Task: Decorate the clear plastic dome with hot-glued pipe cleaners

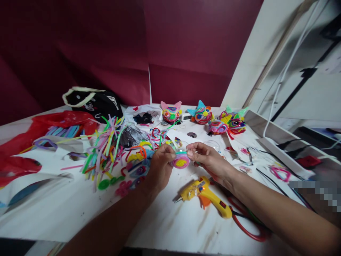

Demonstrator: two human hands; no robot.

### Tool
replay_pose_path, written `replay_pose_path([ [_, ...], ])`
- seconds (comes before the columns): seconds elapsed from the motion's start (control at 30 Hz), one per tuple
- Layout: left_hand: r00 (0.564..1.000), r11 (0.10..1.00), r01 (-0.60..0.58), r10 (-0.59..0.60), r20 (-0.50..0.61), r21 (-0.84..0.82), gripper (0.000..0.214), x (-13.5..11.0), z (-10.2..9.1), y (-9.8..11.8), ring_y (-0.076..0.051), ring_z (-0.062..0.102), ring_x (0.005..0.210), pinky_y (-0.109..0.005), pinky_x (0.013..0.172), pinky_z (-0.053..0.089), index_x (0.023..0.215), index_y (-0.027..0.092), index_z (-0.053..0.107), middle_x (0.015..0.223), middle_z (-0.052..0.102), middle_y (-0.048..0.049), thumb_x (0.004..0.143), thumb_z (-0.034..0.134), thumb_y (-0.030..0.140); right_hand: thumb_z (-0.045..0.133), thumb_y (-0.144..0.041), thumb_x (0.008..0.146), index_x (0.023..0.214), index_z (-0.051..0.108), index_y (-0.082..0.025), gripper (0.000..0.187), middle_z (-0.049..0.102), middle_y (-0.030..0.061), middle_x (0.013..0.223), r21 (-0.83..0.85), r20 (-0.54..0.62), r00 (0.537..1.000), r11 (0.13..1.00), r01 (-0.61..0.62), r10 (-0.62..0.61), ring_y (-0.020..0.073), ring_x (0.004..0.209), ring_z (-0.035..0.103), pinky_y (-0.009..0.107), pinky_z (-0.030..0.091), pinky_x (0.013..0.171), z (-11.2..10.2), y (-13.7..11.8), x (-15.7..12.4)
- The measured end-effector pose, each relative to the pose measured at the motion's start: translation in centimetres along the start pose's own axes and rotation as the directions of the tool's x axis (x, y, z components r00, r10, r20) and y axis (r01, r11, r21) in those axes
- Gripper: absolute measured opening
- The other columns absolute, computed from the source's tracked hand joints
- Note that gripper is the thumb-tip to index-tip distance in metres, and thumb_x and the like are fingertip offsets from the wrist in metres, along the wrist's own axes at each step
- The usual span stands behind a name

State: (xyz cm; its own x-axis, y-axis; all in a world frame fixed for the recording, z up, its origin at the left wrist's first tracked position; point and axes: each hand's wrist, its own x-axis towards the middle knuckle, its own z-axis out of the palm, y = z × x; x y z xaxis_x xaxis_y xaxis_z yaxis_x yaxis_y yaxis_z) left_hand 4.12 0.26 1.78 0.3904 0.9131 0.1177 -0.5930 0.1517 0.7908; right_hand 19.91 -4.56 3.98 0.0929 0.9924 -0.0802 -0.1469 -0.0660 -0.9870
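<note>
My left hand [160,166] and my right hand [209,160] meet over the middle of the white table [66,209]. Between their fingertips they hold a small round piece [181,160] wound from pink, yellow and teal pipe cleaner. Both hands are closed on it, the left from the left side, the right pinching its upper right edge. A yellow glue gun [204,193] lies on the table just below my right wrist, nozzle pointing left. A heap of loose coloured pipe cleaners [106,149] lies left of my left hand.
Three finished pipe-cleaner balls with pointed ears [172,113] [202,113] [229,124] stand at the back. A black bag [93,101] and a red plastic bag [53,124] lie back left. A white power strip [282,151] runs along the right edge.
</note>
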Motion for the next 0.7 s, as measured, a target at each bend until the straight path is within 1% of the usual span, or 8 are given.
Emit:
replay_pose_path([
  [0.2,1.0,0.999,0.007,-0.006,0.027,-0.045,0.017,-0.18,0.07,0.03,-0.009,0.045,0.06,-0.022,0.059,0.037,0.066,0.017,0.049,0.063,0.049,0.0037,0.06,0.066,0.018,0.087,-0.044,0.057,0.085,0.067,-0.018,0.043,0.063,-0.0018,0.077,0.052,0.065,0.998,0.998,-0.017,0.014,0.0112,0.068,0.051,0.026,0.036,0.066,0.3,0.22,0.19],
  [0.4,1.0,0.998,0.021,-0.021,-0.001,-0.059,0.02,-0.17,0.33,0.36,-0.01,0.045,0.061,-0.023,0.06,0.037,0.067,0.018,0.047,0.065,0.047,0.004,0.058,0.065,0.019,0.09,-0.042,0.053,0.076,0.064,-0.019,0.042,0.061,-0.0042,0.071,0.122,0.071,0.997,0.992,-0.042,0.033,0.0105,0.063,0.05,0.026,0.037,0.066,0.64,0.44,0.25],
  [0.57,0.999,0.997,0.027,-0.029,-0.023,-0.078,0.02,-0.23,0.3,0.27,-0.009,0.042,0.059,-0.023,0.058,0.036,0.066,0.017,0.047,0.064,0.044,0.005,0.057,0.065,0.019,0.091,-0.041,0.051,0.069,0.061,-0.018,0.042,0.057,-0.0058,0.063,0.164,0.084,0.996,0.985,-0.046,0.033,0.009,0.059,0.047,0.025,0.036,0.062,0.87,0.45,0.29],
  [0.7,0.999,0.996,0.038,-0.039,-0.002,-0.082,0.02,-0.3,0.32,0.17,-0.009,0.042,0.059,-0.023,0.058,0.035,0.067,0.018,0.046,0.063,0.043,0.0048,0.059,0.064,0.02,0.091,-0.039,0.051,0.067,0.061,-0.018,0.041,0.056,-0.0058,0.062,0.187,0.094,0.995,0.981,-0.056,0.038,0.0087,0.058,0.047,0.024,0.037,0.061,0.86,0.54,0.33],
])
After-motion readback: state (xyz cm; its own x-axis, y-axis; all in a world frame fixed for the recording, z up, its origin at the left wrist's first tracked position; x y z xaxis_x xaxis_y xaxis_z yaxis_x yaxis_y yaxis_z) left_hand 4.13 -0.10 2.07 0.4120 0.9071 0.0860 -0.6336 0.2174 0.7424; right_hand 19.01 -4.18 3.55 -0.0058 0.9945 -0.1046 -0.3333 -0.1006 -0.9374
